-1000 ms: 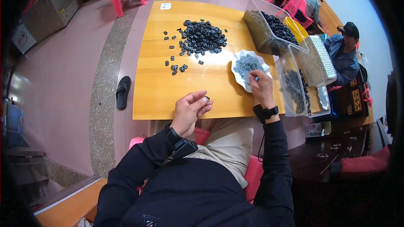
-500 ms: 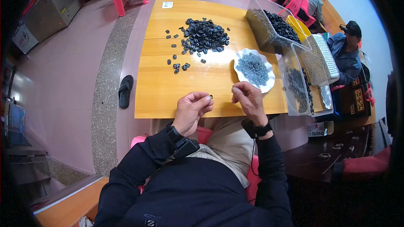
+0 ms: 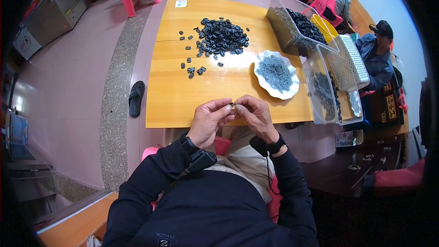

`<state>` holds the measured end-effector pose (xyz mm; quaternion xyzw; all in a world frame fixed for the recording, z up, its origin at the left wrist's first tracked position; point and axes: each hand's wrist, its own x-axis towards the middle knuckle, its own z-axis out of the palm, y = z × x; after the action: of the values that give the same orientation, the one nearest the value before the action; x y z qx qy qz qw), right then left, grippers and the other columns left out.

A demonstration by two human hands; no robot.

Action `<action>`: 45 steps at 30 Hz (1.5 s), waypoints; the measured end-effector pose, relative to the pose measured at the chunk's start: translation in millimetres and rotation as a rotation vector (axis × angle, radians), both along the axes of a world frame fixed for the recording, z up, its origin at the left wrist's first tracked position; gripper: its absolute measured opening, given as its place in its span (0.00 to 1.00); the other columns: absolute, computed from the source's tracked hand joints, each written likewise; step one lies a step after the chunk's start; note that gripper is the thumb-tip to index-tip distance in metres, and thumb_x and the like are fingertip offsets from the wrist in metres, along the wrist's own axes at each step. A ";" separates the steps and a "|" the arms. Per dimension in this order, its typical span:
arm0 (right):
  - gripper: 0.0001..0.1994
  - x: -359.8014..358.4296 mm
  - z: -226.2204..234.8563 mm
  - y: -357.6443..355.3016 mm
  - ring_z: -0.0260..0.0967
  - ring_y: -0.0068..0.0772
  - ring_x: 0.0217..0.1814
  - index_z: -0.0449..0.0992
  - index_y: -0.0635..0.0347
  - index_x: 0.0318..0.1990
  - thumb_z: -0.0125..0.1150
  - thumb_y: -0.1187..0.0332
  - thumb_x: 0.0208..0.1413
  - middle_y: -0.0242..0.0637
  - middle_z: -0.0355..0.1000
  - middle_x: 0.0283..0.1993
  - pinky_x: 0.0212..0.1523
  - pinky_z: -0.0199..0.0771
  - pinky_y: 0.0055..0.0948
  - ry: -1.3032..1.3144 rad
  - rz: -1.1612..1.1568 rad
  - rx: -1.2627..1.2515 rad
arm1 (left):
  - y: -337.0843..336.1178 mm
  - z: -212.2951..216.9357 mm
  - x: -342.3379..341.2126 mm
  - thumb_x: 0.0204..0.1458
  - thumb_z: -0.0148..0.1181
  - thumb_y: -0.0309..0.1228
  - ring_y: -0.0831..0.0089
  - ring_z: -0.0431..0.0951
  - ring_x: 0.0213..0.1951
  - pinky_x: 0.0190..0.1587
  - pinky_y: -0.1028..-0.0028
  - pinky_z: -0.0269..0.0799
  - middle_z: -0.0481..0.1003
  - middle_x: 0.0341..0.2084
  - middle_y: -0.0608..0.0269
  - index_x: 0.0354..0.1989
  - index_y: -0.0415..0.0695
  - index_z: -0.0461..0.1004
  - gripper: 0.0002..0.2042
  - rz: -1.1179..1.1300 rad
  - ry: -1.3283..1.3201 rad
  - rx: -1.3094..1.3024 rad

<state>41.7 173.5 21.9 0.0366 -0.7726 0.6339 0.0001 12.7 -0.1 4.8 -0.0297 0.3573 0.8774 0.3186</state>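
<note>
Both hands [image 3: 233,115] have met, pinching what seems a small dark ring [image 3: 232,104].

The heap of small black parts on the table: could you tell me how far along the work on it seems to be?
Done: hard to judge; clear bins at the right hold dark pieces, though whether finished ones is unclear. In hand: the left hand and right hand pinch one small piece together at the table's near edge. Left: a large black heap, scattered strays and a white plate of grey bits.

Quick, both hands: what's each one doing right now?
Left hand: fingers pinched on a small dark part.
Right hand: fingers pinched on the same part.
</note>
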 end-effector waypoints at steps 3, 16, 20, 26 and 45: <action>0.03 -1.1 -3.4 1.6 0.68 0.16 0.33 0.72 0.66 0.38 0.54 0.76 0.59 0.28 0.71 0.31 0.35 0.71 0.16 0.017 -0.006 0.031 | 0.1 2.1 1.0 0.55 0.55 0.21 0.75 0.78 0.35 0.39 0.80 0.77 0.76 0.35 0.59 0.46 0.35 0.71 0.11 -0.032 0.012 -0.014; 0.04 -0.5 -4.0 2.8 0.66 0.13 0.32 0.73 0.66 0.37 0.54 0.75 0.59 0.27 0.71 0.31 0.34 0.68 0.14 0.026 -0.017 0.044 | -2.0 7.9 -2.8 0.54 0.57 0.21 0.76 0.78 0.34 0.40 0.78 0.79 0.75 0.35 0.60 0.48 0.35 0.70 0.13 -0.131 -0.007 -0.067; 0.04 1.9 -6.1 4.8 0.66 0.13 0.33 0.73 0.66 0.38 0.55 0.74 0.59 0.27 0.72 0.31 0.34 0.68 0.14 0.000 -0.019 0.043 | -0.9 5.9 -2.7 0.54 0.57 0.21 0.75 0.78 0.34 0.39 0.78 0.79 0.76 0.35 0.59 0.46 0.35 0.70 0.12 -0.129 0.007 -0.095; 0.05 3.7 -7.7 5.9 0.67 0.13 0.33 0.73 0.66 0.38 0.56 0.73 0.59 0.27 0.72 0.32 0.35 0.68 0.14 -0.084 -0.048 -0.164 | -1.0 4.6 -3.1 0.54 0.56 0.21 0.74 0.79 0.33 0.37 0.79 0.79 0.76 0.33 0.57 0.43 0.34 0.70 0.09 -0.088 -0.018 -0.081; 0.06 3.6 -15.2 4.6 0.67 0.13 0.32 0.73 0.67 0.39 0.56 0.72 0.59 0.28 0.73 0.33 0.33 0.70 0.15 -0.084 -0.031 -0.196 | 0.8 7.6 -1.3 0.54 0.56 0.21 0.74 0.79 0.32 0.36 0.81 0.79 0.76 0.32 0.57 0.42 0.31 0.71 0.08 -0.010 -0.041 -0.087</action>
<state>45.3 178.1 6.7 -0.0024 -0.7068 0.7072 -0.0189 11.4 0.7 12.4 -0.0596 0.3886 0.8588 0.3286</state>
